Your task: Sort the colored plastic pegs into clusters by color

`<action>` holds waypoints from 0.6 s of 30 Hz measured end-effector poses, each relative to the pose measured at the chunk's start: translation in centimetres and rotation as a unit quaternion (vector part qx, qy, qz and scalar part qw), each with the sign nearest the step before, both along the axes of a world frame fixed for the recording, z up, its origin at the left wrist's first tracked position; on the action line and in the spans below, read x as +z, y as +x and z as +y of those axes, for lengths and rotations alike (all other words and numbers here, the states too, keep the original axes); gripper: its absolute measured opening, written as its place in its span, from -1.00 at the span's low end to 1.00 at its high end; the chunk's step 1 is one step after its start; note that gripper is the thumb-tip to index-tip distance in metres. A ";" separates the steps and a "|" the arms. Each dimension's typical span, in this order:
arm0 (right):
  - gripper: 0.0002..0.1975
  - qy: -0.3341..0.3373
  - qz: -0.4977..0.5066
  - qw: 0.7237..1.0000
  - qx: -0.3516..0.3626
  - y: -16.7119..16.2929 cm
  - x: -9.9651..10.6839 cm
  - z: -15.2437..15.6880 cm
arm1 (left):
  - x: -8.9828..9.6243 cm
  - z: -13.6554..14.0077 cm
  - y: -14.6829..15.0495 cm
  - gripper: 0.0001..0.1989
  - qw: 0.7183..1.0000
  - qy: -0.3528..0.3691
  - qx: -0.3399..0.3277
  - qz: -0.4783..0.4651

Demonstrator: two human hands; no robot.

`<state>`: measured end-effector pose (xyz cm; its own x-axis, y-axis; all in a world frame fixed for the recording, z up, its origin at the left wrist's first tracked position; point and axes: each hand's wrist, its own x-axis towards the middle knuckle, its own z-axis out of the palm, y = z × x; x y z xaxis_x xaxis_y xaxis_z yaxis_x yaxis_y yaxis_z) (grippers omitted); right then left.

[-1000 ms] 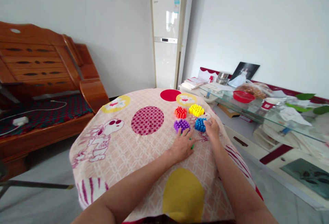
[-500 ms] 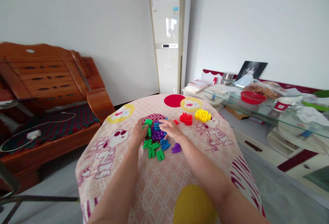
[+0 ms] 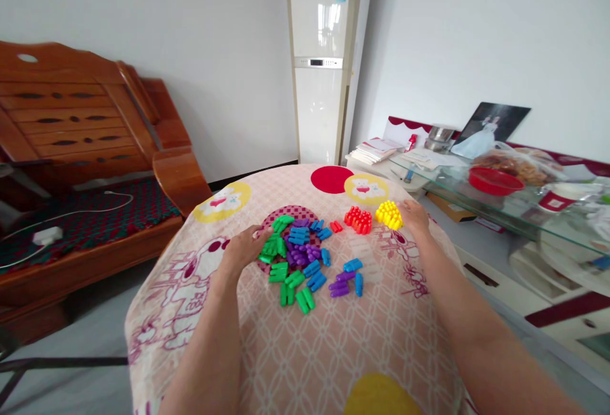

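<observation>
Small plastic toy pieces, each like joined rounded pegs, lie in colour groups on the cloth. My left hand (image 3: 244, 247) is beside the green pieces (image 3: 272, 247), fingers stretched towards them and open, fingertips at their edge. Purple pieces (image 3: 299, 255) and blue pieces (image 3: 299, 236) lie mixed to the right of the green ones. At the far right my right hand (image 3: 415, 218) is against the right side of the yellow pieces (image 3: 389, 215), fingers apart. Red pieces (image 3: 358, 220) stand bunched left of the yellow ones, with a loose red piece (image 3: 336, 227) nearby.
A patterned tablecloth (image 3: 286, 351) covers the round table. A dark pink checked circle (image 3: 311, 214) shows under the pile. To the right is a glass-topped cabinet with a red bowl (image 3: 494, 181) and a paper cup (image 3: 558, 197). A wooden bench (image 3: 177, 176) stands left.
My right hand has moved from the blue pieces out to the yellow group. Several blue pieces and a purple one now lie spread to the right. My left hand has drawn slightly left.
</observation>
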<state>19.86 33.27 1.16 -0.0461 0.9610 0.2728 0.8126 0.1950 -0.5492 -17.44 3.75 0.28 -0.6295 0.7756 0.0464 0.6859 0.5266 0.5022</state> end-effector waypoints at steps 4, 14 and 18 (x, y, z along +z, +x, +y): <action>-0.69 -0.043 0.026 0.994 0.100 -2.9 -0.2 0.2 | 0.5 -0.8 0.6 -0.29 0.991 -0.006 -0.100 -0.091; -0.67 -0.244 0.214 0.846 0.422 -10.5 0.5 -8.5 | -1.0 3.8 5.4 -0.43 0.980 0.145 -0.077 -0.116; -0.57 -0.252 0.213 0.797 0.506 -12.6 0.3 -12.9 | -1.5 4.3 5.5 -0.47 0.969 0.183 -0.038 -0.158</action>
